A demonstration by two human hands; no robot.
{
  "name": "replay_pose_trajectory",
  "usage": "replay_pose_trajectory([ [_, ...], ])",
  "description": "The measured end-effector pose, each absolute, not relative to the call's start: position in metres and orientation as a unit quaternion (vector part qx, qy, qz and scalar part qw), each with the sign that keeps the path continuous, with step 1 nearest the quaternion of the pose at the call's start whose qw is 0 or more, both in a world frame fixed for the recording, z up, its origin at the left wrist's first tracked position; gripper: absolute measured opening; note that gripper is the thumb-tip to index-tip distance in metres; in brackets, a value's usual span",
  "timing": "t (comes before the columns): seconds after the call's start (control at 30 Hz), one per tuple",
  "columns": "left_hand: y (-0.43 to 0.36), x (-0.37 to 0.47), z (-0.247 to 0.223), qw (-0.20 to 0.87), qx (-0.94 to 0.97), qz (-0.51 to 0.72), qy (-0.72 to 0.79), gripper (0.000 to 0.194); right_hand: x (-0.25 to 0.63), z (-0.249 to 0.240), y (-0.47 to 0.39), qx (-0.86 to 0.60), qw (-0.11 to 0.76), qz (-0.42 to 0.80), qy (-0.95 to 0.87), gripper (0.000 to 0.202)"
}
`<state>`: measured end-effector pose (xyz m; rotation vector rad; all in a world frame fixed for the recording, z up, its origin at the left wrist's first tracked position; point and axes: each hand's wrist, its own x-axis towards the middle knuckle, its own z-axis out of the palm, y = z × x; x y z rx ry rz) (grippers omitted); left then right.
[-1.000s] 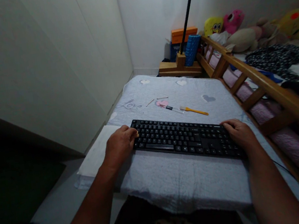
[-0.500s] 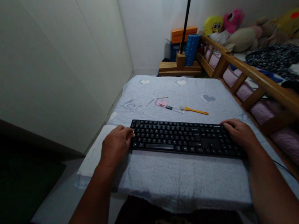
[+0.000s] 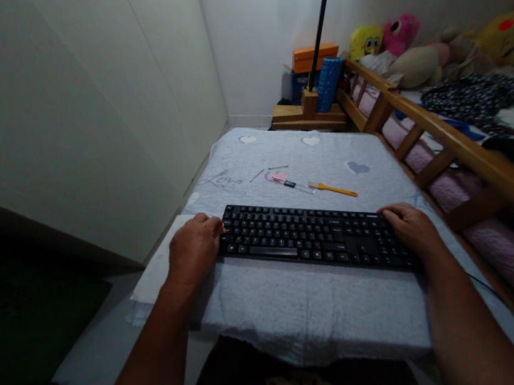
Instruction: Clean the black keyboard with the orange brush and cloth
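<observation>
A black keyboard (image 3: 310, 236) lies on the light blue cloth of the table (image 3: 310, 311). At its left end is my left hand (image 3: 197, 244), thumb and fingers pinched together on something small and pale that I cannot make out. My right hand (image 3: 411, 229) grips the keyboard's right end, the thumb along its top edge. Beyond the keyboard lie a brush (image 3: 335, 190) with a yellow handle, a thin tool (image 3: 291, 184) with a dark middle, and two thin sticks, one slanted (image 3: 256, 175) and one level (image 3: 278, 167).
White cabinet doors (image 3: 130, 95) stand at the left. Along the right runs a wooden bed rail (image 3: 456, 122) with plush toys and clothes behind it. A black pole (image 3: 322, 13) on a wooden base rises past the table's far end. A white sheet (image 3: 156, 269) lies at the table's left edge.
My left hand has shifted slightly left, away from the keyboard's keys. My right hand has stayed on the keyboard's right end.
</observation>
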<state>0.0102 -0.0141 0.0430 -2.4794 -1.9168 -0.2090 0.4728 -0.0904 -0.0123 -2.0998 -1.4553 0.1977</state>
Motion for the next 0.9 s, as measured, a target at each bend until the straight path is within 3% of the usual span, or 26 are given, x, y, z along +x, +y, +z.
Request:
replay_pose_trajectory([
  [0.47, -0.023, 0.077, 0.044, -0.131, -0.874, -0.159, -0.44, 0.016, 0.474, -0.014, -0.091, -0.776, 0.302, 0.075, -0.548, 0.031],
  [0.9, -0.015, 0.084, 0.041, -0.082, -0.883, -0.104, -0.451, 0.024, 0.472, -0.013, -0.091, -0.783, 0.301, 0.083, -0.539, 0.032],
])
